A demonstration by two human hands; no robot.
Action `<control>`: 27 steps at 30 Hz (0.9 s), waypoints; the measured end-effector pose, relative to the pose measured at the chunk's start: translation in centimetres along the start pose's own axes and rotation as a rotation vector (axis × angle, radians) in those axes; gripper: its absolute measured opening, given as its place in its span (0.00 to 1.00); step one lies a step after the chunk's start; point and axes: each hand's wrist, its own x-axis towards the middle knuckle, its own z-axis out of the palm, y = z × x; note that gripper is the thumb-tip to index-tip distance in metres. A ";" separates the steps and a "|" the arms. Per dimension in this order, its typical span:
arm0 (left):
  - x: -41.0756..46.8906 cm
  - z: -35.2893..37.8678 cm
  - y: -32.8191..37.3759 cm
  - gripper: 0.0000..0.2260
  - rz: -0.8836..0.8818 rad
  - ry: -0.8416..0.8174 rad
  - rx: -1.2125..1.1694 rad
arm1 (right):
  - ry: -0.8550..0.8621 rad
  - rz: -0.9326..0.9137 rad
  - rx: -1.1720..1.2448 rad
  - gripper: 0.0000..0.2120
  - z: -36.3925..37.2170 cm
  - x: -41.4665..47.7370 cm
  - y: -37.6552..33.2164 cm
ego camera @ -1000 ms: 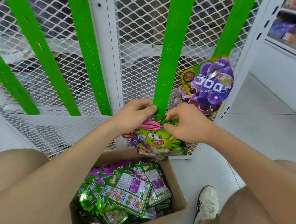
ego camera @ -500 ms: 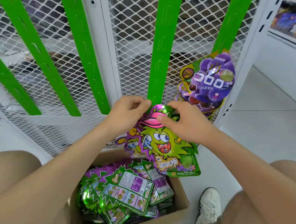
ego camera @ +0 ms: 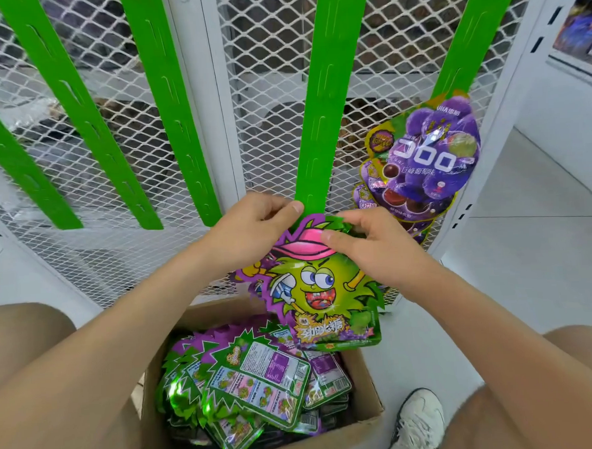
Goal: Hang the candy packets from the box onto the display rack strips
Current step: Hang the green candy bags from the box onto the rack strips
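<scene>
At the lower end of the middle strip [ego camera: 319, 120], directly above the box [ego camera: 333, 440], I hold one candy packet [ego camera: 320, 291] upright with its printed face toward me and its top edge touching the strip's tail. My left hand [ego camera: 250, 233] is curled, thumb and fingers pinching the packet's upper left corner just beside the strip; I cannot tell whether it also traps the strip itself. My right hand [ego camera: 375, 251] is curled as well, thumb pressed on the pink cap artwork and fingers hooked over the top edge. The hang hole is covered by my fingers, so I judge the packet not yet hooked. Procedure for this step, as I judge it: keep the strip tail steady against the mesh panel [ego camera: 273, 88] with the left hand, present the packet's top flat to the lowest tab, and feed the hole over that tab with the right hand. Keep the header flat so the foil does not crease. Release only when the packet hangs by itself. Keep clear of the purple grape packets [ego camera: 432, 162] on the next strip to the right. The remaining packets [ego camera: 258, 380] lie stacked in the box.
</scene>
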 end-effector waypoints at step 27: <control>0.2 0.4 -0.6 0.32 -0.291 -0.134 -0.189 | 0.272 -0.060 -0.332 0.21 2.0 -0.4 0.4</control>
